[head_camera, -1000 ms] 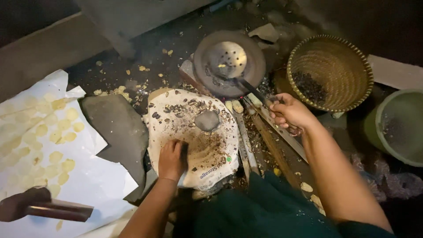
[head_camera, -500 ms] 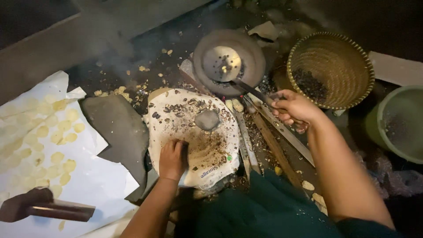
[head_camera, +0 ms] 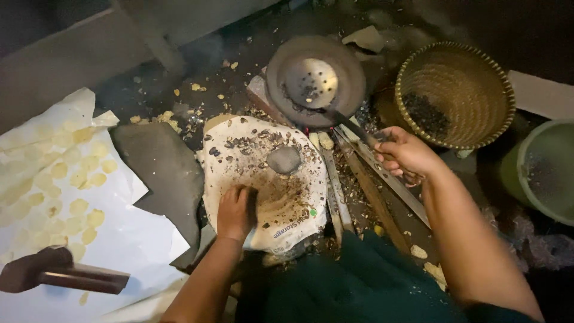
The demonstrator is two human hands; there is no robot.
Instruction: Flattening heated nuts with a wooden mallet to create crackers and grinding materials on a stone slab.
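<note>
My right hand [head_camera: 409,157] grips the dark handle of a perforated metal skimmer [head_camera: 311,80], whose round head rests in a dark round pan [head_camera: 347,66] at the top centre. My left hand [head_camera: 235,210] presses flat on a white sack cloth [head_camera: 239,161] spread on the ground. The cloth carries dark shell bits and a grey stone [head_camera: 284,160] near its middle. Long metal and wooden strips [head_camera: 359,179] lie between the cloth and my right hand.
A woven basket [head_camera: 478,66] with dark bits stands at the upper right, a green bucket [head_camera: 556,149] beside it. White paper [head_camera: 137,239] with pale yellow pieces lies at the left, next to a dark slab [head_camera: 161,173]. A wooden-handled hammer [head_camera: 60,272] rests at the lower left.
The skimmer head has stayed over the pan while my right hand shifted slightly on its handle. My left hand stays pressed on the cloth.
</note>
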